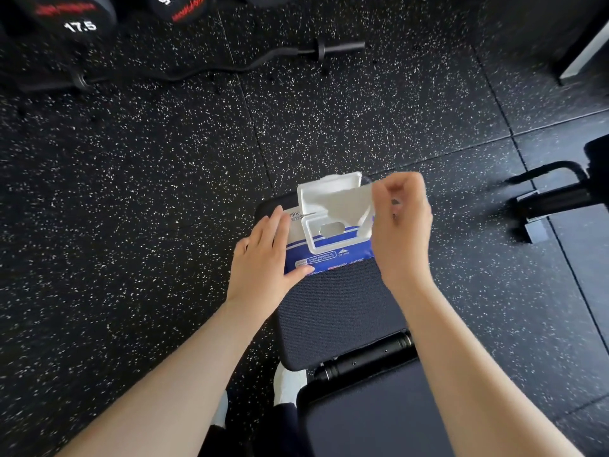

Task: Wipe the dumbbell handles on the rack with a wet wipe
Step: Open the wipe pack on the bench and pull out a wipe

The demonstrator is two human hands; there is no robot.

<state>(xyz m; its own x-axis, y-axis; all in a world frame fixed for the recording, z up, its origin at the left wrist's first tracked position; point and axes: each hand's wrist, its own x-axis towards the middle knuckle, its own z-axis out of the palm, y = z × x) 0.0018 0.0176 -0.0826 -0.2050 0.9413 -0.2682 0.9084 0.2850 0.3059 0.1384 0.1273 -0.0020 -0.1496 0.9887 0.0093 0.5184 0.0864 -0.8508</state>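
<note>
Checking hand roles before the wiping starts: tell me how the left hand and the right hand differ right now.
The left hand lies flat with straight fingers on the wet wipe pack, steadying it; the right hand is raised, fingers curled, pinching a white wipe. The left is sharp, the right blurred. Both are bare and work at the pack on the bench pad.

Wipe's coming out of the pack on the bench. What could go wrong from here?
1. The wipe pack lies at the bench pad's far end; a hard pull might slide it off, though the left hand rests on it.
2. The right hand pinches the wet wipe by one edge, so it may tear or drag out a second sheet.
</note>
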